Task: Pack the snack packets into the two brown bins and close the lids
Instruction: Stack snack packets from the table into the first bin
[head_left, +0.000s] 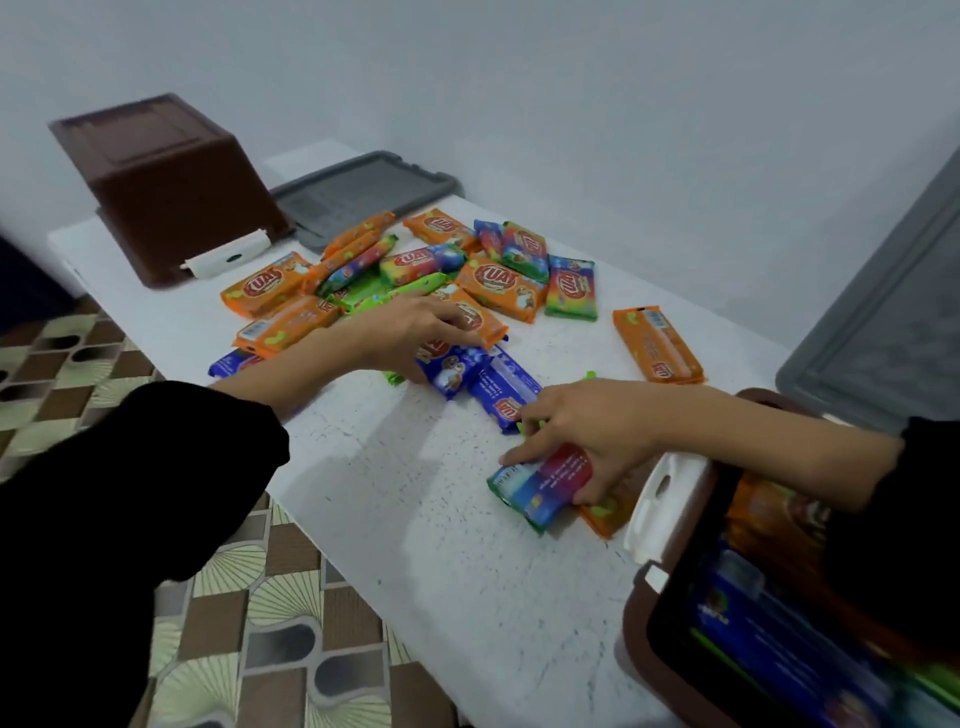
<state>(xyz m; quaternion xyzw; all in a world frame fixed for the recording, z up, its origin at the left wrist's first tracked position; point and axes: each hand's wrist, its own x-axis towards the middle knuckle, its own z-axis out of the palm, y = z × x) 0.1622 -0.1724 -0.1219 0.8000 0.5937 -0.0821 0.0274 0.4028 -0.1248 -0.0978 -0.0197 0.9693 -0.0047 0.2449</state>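
Part-filled brown bin; right hand grips rainbow packet, left hand pinches blue "KUA" packet.

Packets between two bins

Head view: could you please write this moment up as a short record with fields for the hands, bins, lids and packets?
left hand: reaches onto a blue packet among the loose packets; grip unclear
right hand: grips a red-and-blue packet beside the near bin
near bin: open, packets inside
far bin: upside down, far left
lids: both off; flat lid behind the packets, right lid at the frame's edge
loose packets: many on the table
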